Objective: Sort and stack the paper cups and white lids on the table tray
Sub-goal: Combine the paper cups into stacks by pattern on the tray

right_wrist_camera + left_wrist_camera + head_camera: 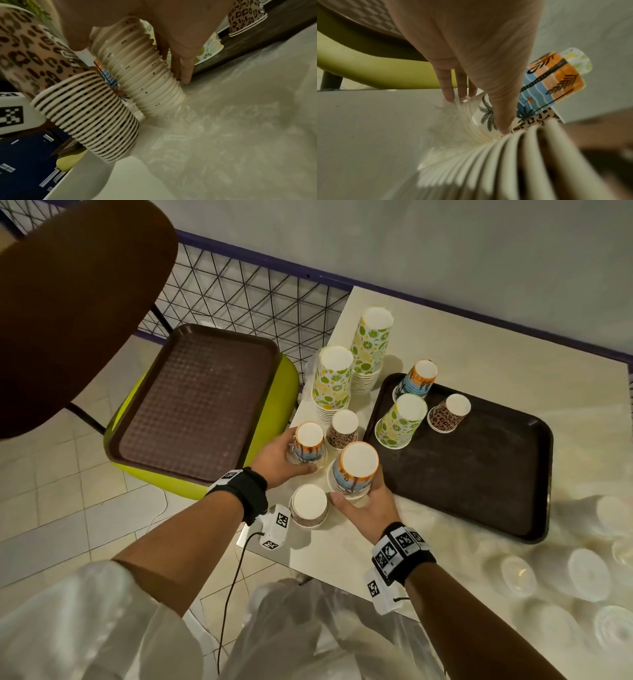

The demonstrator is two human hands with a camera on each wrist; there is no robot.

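Observation:
My left hand [277, 460] grips a short stack of upturned palm-print cups [308, 446] near the table's left edge; in the left wrist view the thumb [501, 119] lies across that stack [553, 81]. My right hand [363, 508] grips a taller palm-print stack [356, 470], its ribbed rims [137, 67] resting on the table. The dark tray [479, 491] on the table holds a palm-print cup [416, 381], a lime-print cup [400, 421] and a leopard-print cup [448, 412], all upside down. White lids [582, 573] lie blurred at the right.
A leopard-print stack [308, 506] stands between my wrists, and another leopard-print stack [342, 428] stands behind it. Two tall lime-print stacks [334, 381] [371, 344] stand at the back left. A second brown tray [195, 402] lies on a green chair left of the table.

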